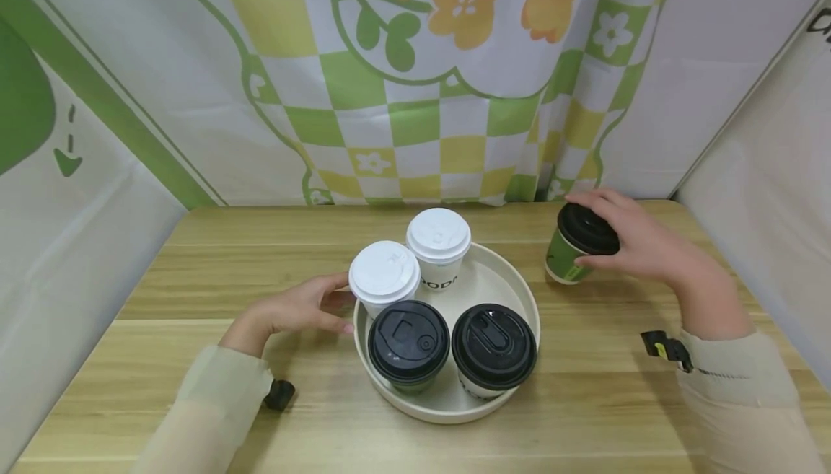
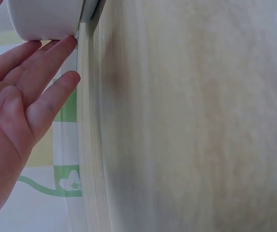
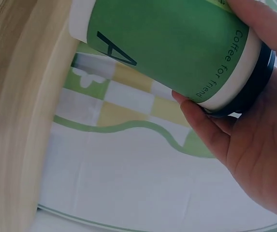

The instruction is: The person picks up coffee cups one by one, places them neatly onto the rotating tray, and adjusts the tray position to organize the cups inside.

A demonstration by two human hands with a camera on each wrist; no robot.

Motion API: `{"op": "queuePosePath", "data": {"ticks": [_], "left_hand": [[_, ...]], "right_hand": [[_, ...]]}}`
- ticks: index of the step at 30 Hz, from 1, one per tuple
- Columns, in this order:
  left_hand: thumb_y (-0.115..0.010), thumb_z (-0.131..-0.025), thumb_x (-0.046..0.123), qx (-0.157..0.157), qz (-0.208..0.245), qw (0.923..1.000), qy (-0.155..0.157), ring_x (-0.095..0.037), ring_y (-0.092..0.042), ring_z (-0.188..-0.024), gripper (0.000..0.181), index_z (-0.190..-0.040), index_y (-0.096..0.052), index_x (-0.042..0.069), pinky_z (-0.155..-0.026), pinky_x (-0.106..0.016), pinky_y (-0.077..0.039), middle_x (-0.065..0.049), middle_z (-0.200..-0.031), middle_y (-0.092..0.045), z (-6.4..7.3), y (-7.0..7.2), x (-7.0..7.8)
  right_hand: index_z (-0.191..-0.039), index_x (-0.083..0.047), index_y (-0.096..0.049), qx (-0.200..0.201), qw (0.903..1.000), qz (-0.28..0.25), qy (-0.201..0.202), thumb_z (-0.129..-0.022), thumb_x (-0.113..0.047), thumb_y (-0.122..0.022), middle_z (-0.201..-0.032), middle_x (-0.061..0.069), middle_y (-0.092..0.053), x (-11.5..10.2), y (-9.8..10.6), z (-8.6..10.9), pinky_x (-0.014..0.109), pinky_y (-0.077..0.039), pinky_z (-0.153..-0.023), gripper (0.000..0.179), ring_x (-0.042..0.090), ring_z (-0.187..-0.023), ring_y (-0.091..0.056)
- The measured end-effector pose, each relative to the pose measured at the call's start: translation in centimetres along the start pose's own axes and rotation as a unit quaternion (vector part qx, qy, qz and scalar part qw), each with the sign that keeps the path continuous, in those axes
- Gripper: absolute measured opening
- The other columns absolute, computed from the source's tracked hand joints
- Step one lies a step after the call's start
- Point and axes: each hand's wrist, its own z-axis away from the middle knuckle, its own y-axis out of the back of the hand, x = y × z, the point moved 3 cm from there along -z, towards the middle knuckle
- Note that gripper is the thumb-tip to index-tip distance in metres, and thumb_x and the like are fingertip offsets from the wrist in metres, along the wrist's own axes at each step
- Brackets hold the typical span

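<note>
A round cream tray (image 1: 490,279) holds several lidded paper cups: two with white lids (image 1: 384,272) at the back left, and two with black lids (image 1: 495,346) in front. My left hand (image 1: 305,308) is at the tray's left side, fingers extended beside the nearer white-lidded cup. In the left wrist view, its fingertips reach a white surface (image 2: 46,19). Right of the tray, my right hand (image 1: 643,239) grips a green paper coffee cup (image 1: 563,254) from above, around its black lid (image 1: 587,229). Lettering shows on this cup's side in the right wrist view.
The wooden table (image 1: 604,402) extends around the tray. Behind it hangs a checked green, yellow and white cloth (image 1: 415,128). Pale walls (image 1: 766,142) stand at both sides, the right one near my right arm.
</note>
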Motion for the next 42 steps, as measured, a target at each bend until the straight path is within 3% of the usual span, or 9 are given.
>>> {"op": "queuePosePath", "data": {"ticks": [14,20,24,31,42], "left_hand": [[-0.077,-0.085,0.01,0.005,-0.001,0.9999,-0.014,-0.049,-0.035,-0.142,0.089,-0.152,-0.023,-0.011,-0.117,-0.056,-0.033,-0.03,-0.158,-0.029,0.1,0.0,-0.5],[-0.075,-0.089,0.017,0.04,-0.023,0.9988,-0.016,-0.046,-0.043,-0.139,0.081,-0.154,-0.029,-0.001,-0.117,-0.059,-0.034,-0.024,-0.157,-0.035,1.5,0.0,-0.2],[-0.073,-0.09,0.017,0.069,-0.029,0.9969,-0.026,-0.043,-0.047,-0.137,0.074,-0.152,-0.035,0.002,-0.115,-0.053,-0.039,-0.022,-0.154,-0.042,2.5,-0.2,0.0],[-0.075,-0.089,0.016,0.112,-0.106,0.9863,-0.059,-0.038,-0.057,-0.127,0.057,-0.14,-0.054,0.003,-0.106,-0.045,-0.05,-0.017,-0.14,-0.058,4.2,-1.2,0.5],[-0.076,-0.088,0.018,0.079,-0.061,0.9936,-0.054,-0.043,-0.057,-0.126,0.064,-0.142,-0.048,-0.003,-0.107,-0.051,-0.046,-0.026,-0.142,-0.053,4.4,-2.6,0.6]], "right_hand": [[-0.146,-0.011,-0.045,0.019,0.9991,0.018,0.032,-0.073,-0.027,-0.089,-0.135,0.021,-0.05,-1.8,0.2,2.0,0.058,-0.05,-0.09,0.087,0.039,-0.115,-0.054],[-0.147,-0.012,-0.044,0.027,0.9991,0.005,0.032,-0.072,-0.023,-0.09,-0.139,0.021,-0.048,-2.1,0.2,2.5,0.06,-0.049,-0.092,0.088,0.041,-0.12,-0.051],[-0.147,-0.013,-0.044,0.026,0.9993,0.005,0.028,-0.073,-0.024,-0.09,-0.14,0.02,-0.047,-2.3,0.4,2.8,0.058,-0.049,-0.091,0.088,0.04,-0.12,-0.052],[-0.147,-0.013,-0.044,0.034,0.999,-0.02,0.02,-0.072,-0.02,-0.09,-0.141,0.019,-0.047,-2.1,0.5,3.3,0.055,-0.048,-0.089,0.089,0.038,-0.119,-0.052],[-0.146,-0.012,-0.044,0.044,0.9988,-0.009,0.017,-0.07,-0.02,-0.091,-0.14,0.018,-0.048,-2.0,0.7,3.9,0.053,-0.048,-0.088,0.09,0.037,-0.119,-0.052]]}}
